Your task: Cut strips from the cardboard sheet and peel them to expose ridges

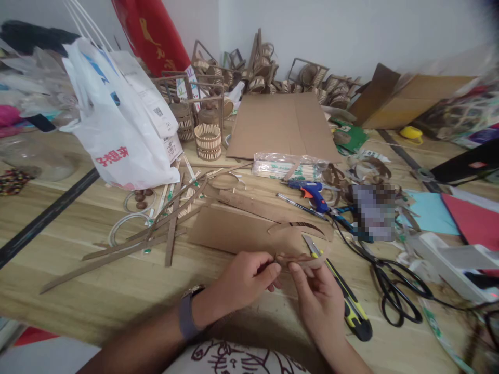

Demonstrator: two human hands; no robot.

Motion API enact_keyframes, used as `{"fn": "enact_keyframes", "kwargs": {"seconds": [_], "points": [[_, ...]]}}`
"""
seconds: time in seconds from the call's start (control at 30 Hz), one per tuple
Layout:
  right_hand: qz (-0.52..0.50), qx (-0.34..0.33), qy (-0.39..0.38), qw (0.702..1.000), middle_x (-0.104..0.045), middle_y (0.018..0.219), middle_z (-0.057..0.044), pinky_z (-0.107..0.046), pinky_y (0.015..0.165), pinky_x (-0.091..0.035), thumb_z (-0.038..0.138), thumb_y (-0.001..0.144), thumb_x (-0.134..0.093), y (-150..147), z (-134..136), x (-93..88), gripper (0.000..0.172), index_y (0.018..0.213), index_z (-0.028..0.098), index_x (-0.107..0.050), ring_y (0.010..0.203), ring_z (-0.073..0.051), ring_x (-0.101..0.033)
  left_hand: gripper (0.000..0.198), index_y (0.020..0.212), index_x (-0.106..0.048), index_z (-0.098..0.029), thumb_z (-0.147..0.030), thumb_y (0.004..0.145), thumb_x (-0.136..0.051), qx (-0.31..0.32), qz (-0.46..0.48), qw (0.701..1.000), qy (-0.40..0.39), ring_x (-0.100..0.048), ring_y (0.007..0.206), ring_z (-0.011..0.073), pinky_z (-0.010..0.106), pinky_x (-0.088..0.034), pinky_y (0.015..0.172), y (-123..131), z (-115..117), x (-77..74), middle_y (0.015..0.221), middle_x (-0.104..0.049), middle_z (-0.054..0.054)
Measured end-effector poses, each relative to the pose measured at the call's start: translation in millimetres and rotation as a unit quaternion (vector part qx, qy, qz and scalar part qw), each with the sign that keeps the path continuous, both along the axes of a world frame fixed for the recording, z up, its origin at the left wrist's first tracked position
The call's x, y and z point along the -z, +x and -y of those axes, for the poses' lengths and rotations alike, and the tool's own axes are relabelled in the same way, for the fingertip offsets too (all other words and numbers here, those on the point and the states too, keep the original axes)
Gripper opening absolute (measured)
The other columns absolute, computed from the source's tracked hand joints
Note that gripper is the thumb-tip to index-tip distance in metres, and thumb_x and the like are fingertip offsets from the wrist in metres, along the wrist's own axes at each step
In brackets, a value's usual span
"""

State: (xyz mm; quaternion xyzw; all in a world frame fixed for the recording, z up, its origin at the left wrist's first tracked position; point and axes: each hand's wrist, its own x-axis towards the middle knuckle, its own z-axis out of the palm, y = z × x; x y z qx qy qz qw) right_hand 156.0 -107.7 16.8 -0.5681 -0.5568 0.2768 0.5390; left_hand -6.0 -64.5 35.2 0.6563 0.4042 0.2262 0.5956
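Left hand (244, 280) and right hand (317, 298) (both fingers curled) pinch one curved cardboard strip (302, 259) near the table's (97, 291) front edge; one utility knife (343, 296), one pair of scissors (397, 291) alongside.

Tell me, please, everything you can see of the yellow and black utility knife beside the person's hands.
The utility knife lies flat on the wooden table, slanting from upper left to lower right. Its body looks like yellow and black plastic, thicker and black at the near end. A short silvery blade is pushed out, its tip against the curved cardboard strip. The right hand hides part of the handle; whether they touch is unclear.
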Motion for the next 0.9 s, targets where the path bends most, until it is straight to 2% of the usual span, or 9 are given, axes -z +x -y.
{"fn": "enact_keyframes", "kwargs": {"seconds": [0.23,0.33,0.47,0.6,0.7,0.8,0.9], "points": [[0.135,0.009,0.045,0.99,-0.078,0.093,-0.006,-0.033,0.073,-0.06,0.031,0.088,-0.066,2.0,2.0,0.4,0.014,0.098,0.024,-0.072,0.085,-0.022,-0.074,0.029,0.076,-0.058,-0.017,-0.034,0.094,-0.042,-0.017,-0.026,0.999,0.031,-0.069,0.068,0.0184,0.024,-0.048,0.061,0.1,0.0,-2.2,0.072,-0.071,0.006],[0.156,0.012,0.05,0.986,-0.078,0.094,-0.006,-0.033,0.074,-0.06,0.03,0.09,-0.064,2.0,1.5,0.1,0.012,0.096,0.024,-0.072,0.085,-0.022,-0.074,0.027,0.08,-0.06,-0.017,-0.033,0.094,-0.042,-0.023,-0.031,0.999,0.034,-0.069,0.069,0.0181,0.024,-0.047,0.061,0.9,0.0,-3.7,0.074,-0.071,0.005],[0.172,0.014,0.055,0.983,-0.078,0.091,-0.006,-0.033,0.076,-0.059,0.03,0.091,-0.062,0.8,1.5,1.8,0.01,0.09,0.024,-0.069,0.086,-0.021,-0.073,0.026,0.075,-0.057,-0.018,-0.031,0.093,-0.043,-0.029,-0.048,0.997,0.056,-0.067,0.065,0.0177,0.023,-0.044,0.058,2.3,-0.1,-4.0,0.071,-0.069,0.005],[0.186,0.039,0.052,0.98,-0.077,0.09,-0.006,-0.03,0.069,-0.057,0.034,0.092,-0.06,0.3,4.0,3.4,0.013,0.093,0.024,-0.068,0.082,-0.021,-0.073,0.028,0.07,-0.054,-0.019,-0.03,0.093,-0.042,-0.031,-0.033,0.996,0.073,-0.065,0.06,0.0166,0.023,-0.042,0.056,2.8,1.9,-0.9,0.066,-0.068,0.004],[0.138,0.059,0.025,0.988,-0.077,0.086,-0.006,-0.028,0.064,-0.056,0.038,0.092,-0.06,0.4,5.6,2.1,0.017,0.095,0.023,-0.067,0.076,-0.02,-0.072,0.03,0.069,-0.053,-0.019,-0.032,0.094,-0.041,-0.016,-0.007,0.997,0.069,-0.067,0.061,0.017,0.023,-0.044,0.056,2.7,4.5,1.0,0.066,-0.069,0.005],[0.02,0.05,-0.027,0.998,-0.074,0.078,-0.004,-0.027,0.061,-0.054,0.044,0.091,-0.06,0.8,3.6,-1.5,0.022,0.092,0.022,-0.064,0.068,-0.019,-0.068,0.033,0.071,-0.055,-0.018,-0.035,0.096,-0.041,-0.001,0.02,0.999,0.047,-0.07,0.066,0.0175,0.022,-0.047,0.059,1.9,6.3,1.2,0.071,-0.071,0.006],[-0.088,0.032,-0.084,0.992,-0.07,0.07,-0.003,-0.026,0.056,-0.051,0.051,0.086,-0.064,2.2,-1.0,-3.9,0.03,0.085,0.021,-0.062,0.06,-0.017,-0.062,0.035,0.074,-0.058,-0.017,-0.038,0.097,-0.042,0.015,0.042,0.999,0.028,-0.071,0.07,0.0174,0.023,-0.05,0.064,0.6,6.5,0.8,0.076,-0.073,0.007]]}}
